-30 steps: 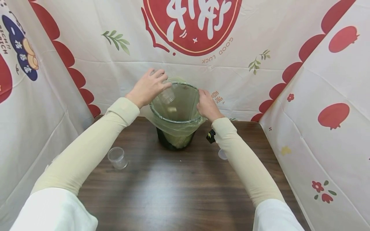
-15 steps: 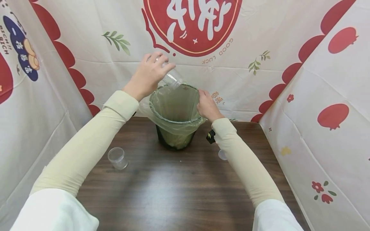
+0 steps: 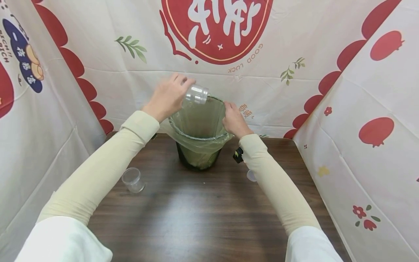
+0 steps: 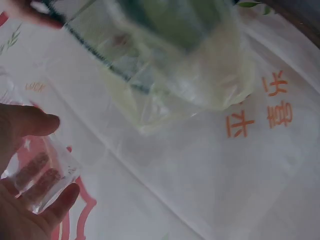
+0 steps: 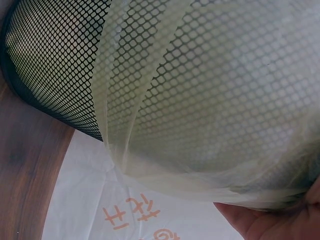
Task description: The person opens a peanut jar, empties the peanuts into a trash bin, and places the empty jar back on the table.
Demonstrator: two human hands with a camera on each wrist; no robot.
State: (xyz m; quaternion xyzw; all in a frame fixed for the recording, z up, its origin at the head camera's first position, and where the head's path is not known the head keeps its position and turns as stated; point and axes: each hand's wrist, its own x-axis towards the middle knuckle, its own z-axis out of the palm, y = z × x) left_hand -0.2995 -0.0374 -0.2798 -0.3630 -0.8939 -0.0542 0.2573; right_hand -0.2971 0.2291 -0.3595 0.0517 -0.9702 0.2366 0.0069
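A black mesh bin [image 3: 198, 156] [image 5: 55, 65] lined with a pale green bag [image 3: 196, 143] [image 5: 210, 150] [image 4: 165, 75] stands at the table's back middle. My left hand [image 3: 168, 96] [image 4: 20, 200] holds a clear plastic cup [image 3: 195, 95] [image 4: 42, 175] tipped on its side above the bin's left rim. My right hand [image 3: 233, 120] [image 5: 270, 220] grips the bin's right rim and the bag folded over it. The inside of the bin is hazy through the bag.
A second clear cup [image 3: 132, 179] stands on the brown wooden table [image 3: 196, 211] to the left. A small clear lid [image 3: 251, 175] lies under my right forearm. Printed red-and-white cloth walls [image 3: 360, 109] enclose the table on three sides.
My left hand lifted the clear cup up out of the bin's mouth, then brought it down a little, tipped on its side over the rim. The right hand stayed on the rim.
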